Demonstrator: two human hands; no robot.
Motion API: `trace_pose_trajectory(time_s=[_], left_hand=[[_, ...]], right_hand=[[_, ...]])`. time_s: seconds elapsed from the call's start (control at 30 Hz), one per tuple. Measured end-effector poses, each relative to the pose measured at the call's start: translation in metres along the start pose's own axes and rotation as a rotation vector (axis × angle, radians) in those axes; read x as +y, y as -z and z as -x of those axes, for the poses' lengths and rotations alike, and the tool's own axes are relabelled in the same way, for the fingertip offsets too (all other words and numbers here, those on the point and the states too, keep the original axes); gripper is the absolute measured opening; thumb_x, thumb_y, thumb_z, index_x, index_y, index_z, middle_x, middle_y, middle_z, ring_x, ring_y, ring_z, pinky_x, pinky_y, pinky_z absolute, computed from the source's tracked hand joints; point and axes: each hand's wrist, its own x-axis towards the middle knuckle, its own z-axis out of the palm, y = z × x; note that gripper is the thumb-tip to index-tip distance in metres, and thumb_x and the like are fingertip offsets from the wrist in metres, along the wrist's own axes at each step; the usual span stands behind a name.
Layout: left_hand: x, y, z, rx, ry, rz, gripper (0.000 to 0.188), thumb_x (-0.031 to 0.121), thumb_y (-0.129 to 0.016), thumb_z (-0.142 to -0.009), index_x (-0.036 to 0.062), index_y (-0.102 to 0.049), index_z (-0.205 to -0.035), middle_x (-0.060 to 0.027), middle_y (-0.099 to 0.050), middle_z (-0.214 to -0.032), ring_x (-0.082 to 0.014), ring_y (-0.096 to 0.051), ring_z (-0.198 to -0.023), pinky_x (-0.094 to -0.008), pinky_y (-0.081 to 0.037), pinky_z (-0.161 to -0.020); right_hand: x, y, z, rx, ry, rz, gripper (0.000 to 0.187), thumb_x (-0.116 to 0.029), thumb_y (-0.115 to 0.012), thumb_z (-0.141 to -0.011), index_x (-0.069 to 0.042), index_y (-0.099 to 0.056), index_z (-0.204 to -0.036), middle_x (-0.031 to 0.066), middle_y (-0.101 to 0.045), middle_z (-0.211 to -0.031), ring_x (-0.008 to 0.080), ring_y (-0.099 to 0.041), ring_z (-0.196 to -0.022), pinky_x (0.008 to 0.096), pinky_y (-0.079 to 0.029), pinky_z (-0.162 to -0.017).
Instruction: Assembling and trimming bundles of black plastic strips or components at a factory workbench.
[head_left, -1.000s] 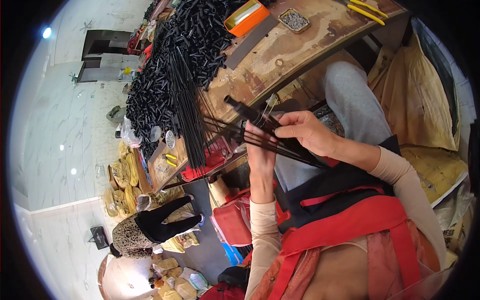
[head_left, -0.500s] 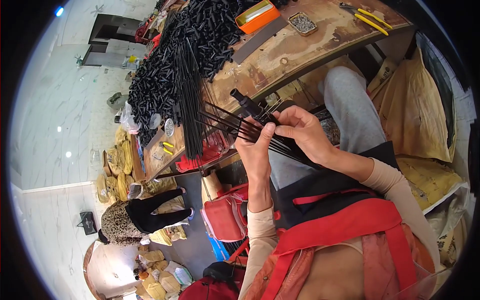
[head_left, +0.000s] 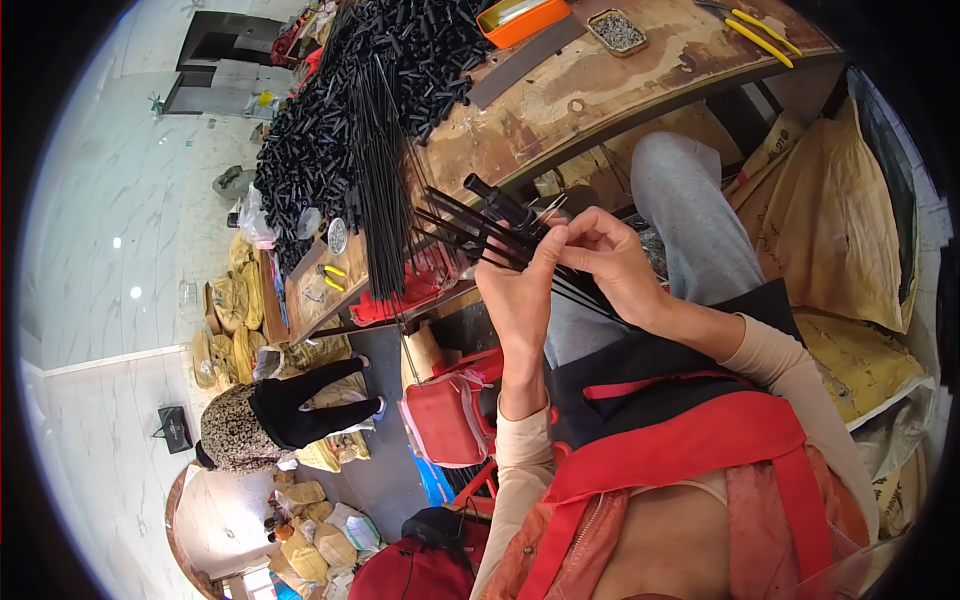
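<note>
Over my lap I hold what looks like an umbrella frame, a dark tube with several thin black ribs spreading past it. My left hand is closed round the ribs, its thumb pointing up along them. Pressed close beside that thumb, the fingertips of my right hand pinch at the frame; any small part between them is hidden. Thin light-coloured wire-like ends stick up just beyond my fingertips. The rib ends toward my body run under my right hand.
A wooden bench carries a heap of short black tubes, long black rods, an orange box, a tin of small metal parts and yellow-handled pliers. Another person bends over sacks at the left.
The frame has turned a little in my hands, and its ribs stand more bunched beside the tube. My right fingertips have drawn closer to my left thumb. The whole view has shifted slightly.
</note>
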Motion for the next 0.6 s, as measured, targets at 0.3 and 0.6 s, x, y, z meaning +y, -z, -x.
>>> trace_pose_trajectory(time_s=[0.3,0.6], left_hand=[[-0.015,0.003,-0.004,-0.052,0.077,0.269,0.021,-0.001,-0.072,-0.082,-0.0047,-0.065,-0.101,-0.0126,-0.07,-0.097,-0.0179,-0.066,-0.094,-0.03,-0.05,-0.089],[-0.018,-0.003,0.003,-0.069,-0.006,0.167,0.014,0.001,-0.067,-0.086,-0.0052,-0.066,-0.098,-0.0138,-0.07,-0.096,-0.0227,-0.064,-0.104,-0.035,-0.048,-0.095]], right_hand=[[0.003,0.015,-0.002,-0.002,-0.07,-0.077,0.007,-0.002,-0.06,-0.092,-0.004,-0.066,-0.094,0.0028,-0.065,-0.107,0.0087,-0.058,-0.099,0.0276,-0.043,-0.093],[0.008,0.014,0.009,0.034,0.021,0.025,0.003,0.0,-0.06,-0.092,-0.003,-0.059,-0.094,0.0053,-0.062,-0.111,0.0108,-0.056,-0.104,0.0267,-0.043,-0.095]])
